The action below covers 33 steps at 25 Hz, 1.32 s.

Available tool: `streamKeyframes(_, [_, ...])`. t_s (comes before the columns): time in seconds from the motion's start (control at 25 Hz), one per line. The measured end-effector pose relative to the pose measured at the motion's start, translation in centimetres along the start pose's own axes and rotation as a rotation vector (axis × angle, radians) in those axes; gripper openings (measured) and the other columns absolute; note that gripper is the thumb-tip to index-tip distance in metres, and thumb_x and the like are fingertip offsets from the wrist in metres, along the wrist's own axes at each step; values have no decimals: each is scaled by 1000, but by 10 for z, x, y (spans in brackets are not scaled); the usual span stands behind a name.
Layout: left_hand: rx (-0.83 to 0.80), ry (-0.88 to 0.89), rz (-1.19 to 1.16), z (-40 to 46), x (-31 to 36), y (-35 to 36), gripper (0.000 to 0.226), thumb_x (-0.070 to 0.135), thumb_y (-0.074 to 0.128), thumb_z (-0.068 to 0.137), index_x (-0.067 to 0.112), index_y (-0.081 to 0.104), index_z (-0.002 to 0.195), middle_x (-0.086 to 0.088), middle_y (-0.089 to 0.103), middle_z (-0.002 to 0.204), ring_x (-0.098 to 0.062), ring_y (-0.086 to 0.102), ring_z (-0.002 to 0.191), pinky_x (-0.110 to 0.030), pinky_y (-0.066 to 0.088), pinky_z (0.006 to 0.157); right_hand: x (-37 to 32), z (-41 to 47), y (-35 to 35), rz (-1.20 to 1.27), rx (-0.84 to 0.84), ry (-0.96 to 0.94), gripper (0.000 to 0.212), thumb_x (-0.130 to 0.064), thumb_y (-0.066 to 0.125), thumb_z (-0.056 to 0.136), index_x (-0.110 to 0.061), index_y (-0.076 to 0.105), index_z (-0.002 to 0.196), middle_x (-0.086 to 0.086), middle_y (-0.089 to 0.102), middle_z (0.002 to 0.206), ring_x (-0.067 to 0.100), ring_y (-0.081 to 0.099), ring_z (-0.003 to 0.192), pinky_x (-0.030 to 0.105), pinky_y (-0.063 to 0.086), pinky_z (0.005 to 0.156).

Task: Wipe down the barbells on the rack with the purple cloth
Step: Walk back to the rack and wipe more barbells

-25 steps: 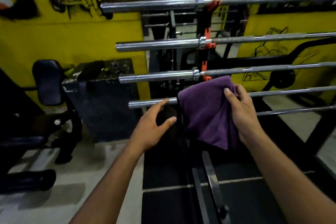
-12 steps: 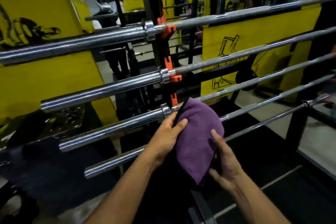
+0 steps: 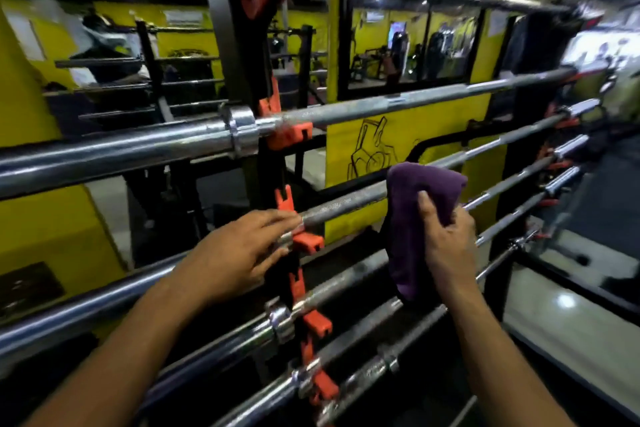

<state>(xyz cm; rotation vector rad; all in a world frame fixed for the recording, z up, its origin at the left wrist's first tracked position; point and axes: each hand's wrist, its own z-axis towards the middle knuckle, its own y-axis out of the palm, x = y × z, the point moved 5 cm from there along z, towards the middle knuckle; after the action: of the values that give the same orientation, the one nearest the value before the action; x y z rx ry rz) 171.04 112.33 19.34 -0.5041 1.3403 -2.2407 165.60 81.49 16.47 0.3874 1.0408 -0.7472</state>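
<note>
Several chrome barbells lie across a black rack (image 3: 242, 80) on orange hooks (image 3: 306, 241), stacked from top to bottom. The purple cloth (image 3: 412, 218) is draped over the shaft of the third barbell (image 3: 346, 206), right of the upright. My right hand (image 3: 446, 239) grips the cloth around that shaft. My left hand (image 3: 239, 253) rests with straight fingers on the same bar at its collar, just left of the orange hook. The barbell above (image 3: 138, 149) runs across the frame at mid height.
Yellow walls with black drawings stand behind the rack (image 3: 374, 149). More gym machines and a mirror or opening show at the back (image 3: 398, 52). Lower bars (image 3: 346, 354) crowd the space under my arms. A shiny floor lies to the right (image 3: 568, 302).
The view has moved closer to the rack. My right hand carried the cloth up and right onto the third bar's shaft. My left hand left the cloth and now rests on the bar's collar.
</note>
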Motion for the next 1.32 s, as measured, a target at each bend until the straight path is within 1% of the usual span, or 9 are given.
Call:
streamKeyframes(0.08, [-7,48,11,16,-13,1,48,51,36,98,27,60,132,10,59,131,-11,57,116,-35,52,94,-2,28,27,-160,-23,-262,40,-56,60,92,-24,63,115,5,64,112,26,59,108,43,47,99])
streamKeyframes(0.24, [33,29,-109,25,-22,3,51,56,35,98,26,67,123,11,64,122,-9,59,109,-35,53,91,27,49,95,-463,-295,-387,54,-49,53,92,-8,63,127,17,61,127,34,52,124,48,40,110])
streamKeyframes(0.32, [35,-3,-122,22,-24,5,50,58,38,95,30,67,125,16,62,124,-3,57,113,-31,53,94,36,50,111,-540,-308,-451,52,-47,52,93,-7,62,124,13,63,123,30,53,121,51,37,112])
streamKeyframes(0.48, [47,-49,-130,22,-26,5,47,55,47,92,28,69,124,15,64,123,-2,58,113,-25,48,96,15,22,135,-373,-450,-485,38,-45,51,92,-15,66,110,-7,61,108,13,55,111,38,17,122])
streamKeyframes(0.64, [55,-58,-124,24,-28,5,52,56,50,88,22,71,121,11,64,122,-2,56,113,-16,40,99,-6,-10,149,-218,-728,-628,39,-34,60,84,-15,70,116,-5,67,120,11,56,121,38,19,121])
streamKeyframes(0.84, [-8,-61,-11,21,-26,12,62,59,38,94,26,50,145,16,42,151,-2,38,138,-22,32,113,17,12,136,-287,-598,-846,31,-18,70,87,-6,69,115,5,66,119,22,59,113,50,34,113])
streamKeyframes(1.04, [-105,-11,101,16,-18,16,62,56,16,104,24,41,151,11,38,156,-8,23,148,-30,31,116,45,86,91,-331,-381,-672,25,-29,57,96,-5,63,94,-1,57,94,17,48,87,50,46,80])
streamKeyframes(1.2, [-72,-83,42,14,-20,10,67,65,27,95,32,35,153,15,30,158,3,22,145,-25,30,116,51,92,93,-384,-310,-411,27,-43,51,91,-20,60,99,-3,55,100,10,41,101,57,41,97])
streamKeyframes(1.32, [-91,-107,25,14,-21,10,70,65,36,94,35,23,156,20,16,163,6,11,148,-27,26,118,19,34,126,-324,-428,-481,24,-40,55,89,-24,63,105,-10,54,106,2,36,106,57,33,107])
